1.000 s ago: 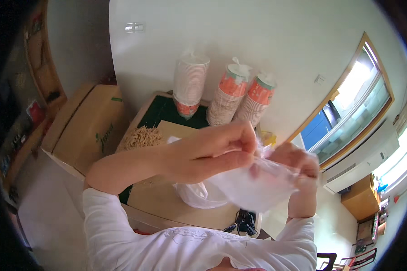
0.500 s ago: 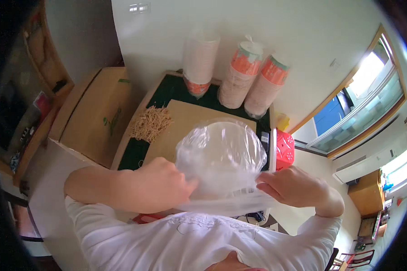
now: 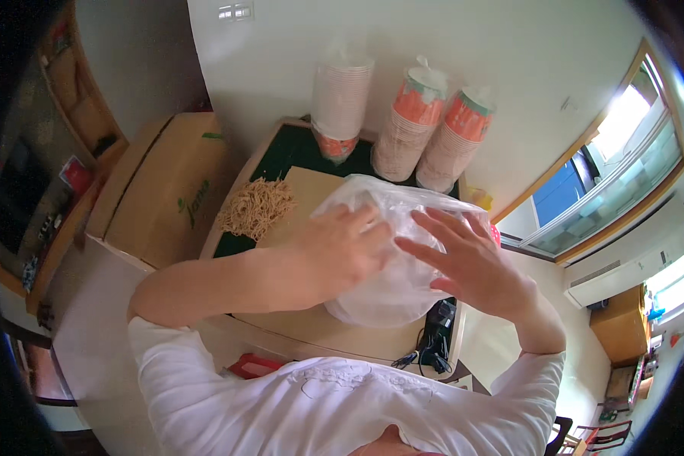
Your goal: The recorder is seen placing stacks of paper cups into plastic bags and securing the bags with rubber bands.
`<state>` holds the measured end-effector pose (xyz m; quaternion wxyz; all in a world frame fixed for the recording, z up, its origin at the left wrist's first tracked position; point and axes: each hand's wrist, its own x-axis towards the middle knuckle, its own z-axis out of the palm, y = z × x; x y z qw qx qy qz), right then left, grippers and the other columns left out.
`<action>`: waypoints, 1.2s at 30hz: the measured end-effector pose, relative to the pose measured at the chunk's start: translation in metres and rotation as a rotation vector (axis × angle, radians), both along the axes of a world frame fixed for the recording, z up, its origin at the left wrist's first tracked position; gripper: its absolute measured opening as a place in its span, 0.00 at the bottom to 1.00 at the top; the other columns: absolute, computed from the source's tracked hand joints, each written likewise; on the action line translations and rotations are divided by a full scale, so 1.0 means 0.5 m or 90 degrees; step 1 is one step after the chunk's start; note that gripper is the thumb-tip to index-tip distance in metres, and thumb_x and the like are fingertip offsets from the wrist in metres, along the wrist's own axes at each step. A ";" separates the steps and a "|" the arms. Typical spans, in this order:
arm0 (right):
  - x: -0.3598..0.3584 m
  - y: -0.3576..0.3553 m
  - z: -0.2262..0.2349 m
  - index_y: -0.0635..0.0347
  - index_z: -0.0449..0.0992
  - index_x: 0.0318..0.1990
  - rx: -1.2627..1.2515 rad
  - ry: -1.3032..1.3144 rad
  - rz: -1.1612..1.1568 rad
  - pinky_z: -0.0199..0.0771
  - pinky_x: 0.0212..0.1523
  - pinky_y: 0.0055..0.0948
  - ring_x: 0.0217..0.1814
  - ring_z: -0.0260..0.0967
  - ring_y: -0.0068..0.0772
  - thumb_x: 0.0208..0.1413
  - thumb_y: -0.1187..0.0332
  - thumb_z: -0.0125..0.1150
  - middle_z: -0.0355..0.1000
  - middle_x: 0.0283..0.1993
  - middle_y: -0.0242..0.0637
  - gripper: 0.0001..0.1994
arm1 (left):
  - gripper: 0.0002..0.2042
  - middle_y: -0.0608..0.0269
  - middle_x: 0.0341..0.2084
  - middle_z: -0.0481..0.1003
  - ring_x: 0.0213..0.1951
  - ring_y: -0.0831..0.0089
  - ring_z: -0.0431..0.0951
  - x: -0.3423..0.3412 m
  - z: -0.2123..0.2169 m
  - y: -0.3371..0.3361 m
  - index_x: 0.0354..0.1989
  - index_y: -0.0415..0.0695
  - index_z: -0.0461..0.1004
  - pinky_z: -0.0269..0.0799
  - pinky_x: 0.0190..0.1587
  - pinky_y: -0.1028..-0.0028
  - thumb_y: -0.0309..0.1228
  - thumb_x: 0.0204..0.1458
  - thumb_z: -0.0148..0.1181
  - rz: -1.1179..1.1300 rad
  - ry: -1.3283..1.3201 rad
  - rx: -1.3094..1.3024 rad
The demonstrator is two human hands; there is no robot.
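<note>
Over the board, hands [image 3: 403,254] now pressing plastic bag [image 3: 399,292] (previously lifted)

Three cup stacks [image 3: 403,114], one bag [image 3: 395,251]

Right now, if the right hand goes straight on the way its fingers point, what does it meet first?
Probably the clear plastic bag: the right hand points up-left, fingers spread just over it. Whether they already touch is unclear.

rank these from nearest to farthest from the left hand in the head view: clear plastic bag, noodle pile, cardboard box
1. clear plastic bag: under the left hand, touching it.
2. noodle pile: on the table, up and to its left.
3. cardboard box: farther left, beside the table.
</note>
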<state>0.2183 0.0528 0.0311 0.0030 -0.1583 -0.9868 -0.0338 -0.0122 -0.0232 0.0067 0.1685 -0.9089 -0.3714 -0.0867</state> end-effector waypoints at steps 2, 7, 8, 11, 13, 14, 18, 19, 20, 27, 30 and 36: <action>-0.010 -0.003 -0.003 0.56 0.72 0.45 0.047 -0.013 0.083 0.56 0.58 0.41 0.66 0.52 0.40 0.40 0.68 0.66 0.54 0.64 0.39 0.20 | 0.18 0.55 0.39 0.68 0.45 0.59 0.69 0.008 -0.022 0.007 0.39 0.39 0.70 0.65 0.52 0.63 0.32 0.38 0.61 -0.080 -0.037 -0.035; 0.003 0.010 -0.010 0.65 0.68 0.30 -0.290 0.121 0.282 0.65 0.54 0.41 0.47 0.68 0.45 0.40 0.71 0.61 0.70 0.38 0.45 0.10 | 0.08 0.58 0.10 0.65 0.17 0.59 0.70 -0.001 0.020 -0.028 0.20 0.41 0.63 0.72 0.29 0.66 0.29 0.42 0.56 -0.230 -0.259 -0.397; 0.008 0.010 0.002 0.63 0.65 0.27 -0.318 0.119 0.300 0.70 0.45 0.39 0.33 0.69 0.45 0.45 0.71 0.58 0.67 0.26 0.41 0.08 | 0.08 0.58 0.10 0.65 0.17 0.59 0.70 -0.002 0.031 -0.034 0.20 0.41 0.63 0.72 0.29 0.66 0.29 0.42 0.56 -0.230 -0.261 -0.402; 0.013 0.010 0.013 0.62 0.65 0.28 -0.364 0.067 0.183 0.69 0.37 0.42 0.28 0.66 0.42 0.49 0.68 0.59 0.63 0.20 0.38 0.10 | 0.13 0.56 0.10 0.66 0.16 0.57 0.71 -0.003 0.043 -0.053 0.20 0.40 0.65 0.69 0.19 0.65 0.36 0.48 0.56 -0.121 -0.229 -0.503; 0.011 0.019 0.005 0.60 0.68 0.26 -0.327 0.078 0.182 0.64 0.36 0.42 0.28 0.66 0.39 0.54 0.60 0.56 0.63 0.19 0.36 0.13 | 0.16 0.53 0.12 0.70 0.16 0.56 0.73 -0.005 0.036 -0.054 0.27 0.40 0.67 0.69 0.19 0.64 0.43 0.51 0.54 -0.002 -0.130 -0.445; 0.012 0.020 0.005 0.58 0.70 0.25 -0.280 0.024 0.171 0.63 0.38 0.40 0.29 0.66 0.37 0.54 0.58 0.55 0.64 0.20 0.35 0.14 | 0.16 0.53 0.12 0.70 0.16 0.56 0.73 -0.006 0.032 -0.055 0.27 0.40 0.67 0.69 0.19 0.64 0.43 0.51 0.54 -0.003 -0.130 -0.449; 0.021 0.005 -0.012 0.53 0.75 0.20 0.013 -0.051 0.070 0.59 0.44 0.33 0.32 0.67 0.31 0.55 0.54 0.51 0.66 0.21 0.32 0.17 | 0.18 0.52 0.18 0.73 0.22 0.56 0.77 -0.019 0.003 -0.050 0.37 0.40 0.68 0.73 0.24 0.63 0.46 0.52 0.53 0.165 -0.028 -0.375; 0.029 0.004 -0.029 0.53 0.75 0.20 0.125 -0.091 0.012 0.59 0.44 0.33 0.33 0.67 0.32 0.54 0.55 0.52 0.66 0.21 0.31 0.16 | 0.19 0.52 0.20 0.74 0.24 0.56 0.77 -0.023 -0.003 -0.044 0.40 0.40 0.67 0.74 0.26 0.63 0.45 0.52 0.53 0.258 -0.051 -0.319; 0.037 0.008 -0.046 0.53 0.75 0.19 0.238 -0.132 -0.047 0.60 0.44 0.33 0.34 0.67 0.32 0.52 0.56 0.53 0.66 0.21 0.29 0.15 | 0.19 0.52 0.20 0.74 0.24 0.56 0.77 -0.023 -0.001 -0.038 0.40 0.40 0.67 0.74 0.26 0.63 0.45 0.52 0.53 0.256 -0.051 -0.319; 0.008 0.108 -0.062 0.63 0.64 0.53 -0.056 0.045 -0.020 0.62 0.52 0.35 0.50 0.64 0.41 0.38 0.60 0.68 0.66 0.47 0.42 0.33 | 0.34 0.45 0.48 0.66 0.48 0.55 0.71 -0.068 -0.045 0.054 0.59 0.38 0.54 0.68 0.49 0.64 0.37 0.46 0.62 0.237 -0.202 -0.375; 0.005 0.204 -0.115 0.61 0.60 0.58 -0.296 -0.050 -0.020 0.61 0.55 0.35 0.54 0.64 0.41 0.43 0.55 0.65 0.67 0.51 0.42 0.36 | 0.35 0.52 0.52 0.65 0.52 0.63 0.68 -0.082 -0.092 0.109 0.61 0.39 0.52 0.65 0.53 0.67 0.38 0.48 0.61 0.067 -0.410 -0.622; 0.093 0.264 -0.276 0.64 0.67 0.54 -0.912 0.152 -0.392 0.63 0.52 0.25 0.50 0.62 0.22 0.56 0.48 0.52 0.70 0.44 0.33 0.28 | 0.27 0.61 0.48 0.68 0.50 0.74 0.68 -0.138 -0.183 0.085 0.55 0.40 0.63 0.65 0.51 0.75 0.35 0.47 0.64 0.110 -0.993 -0.942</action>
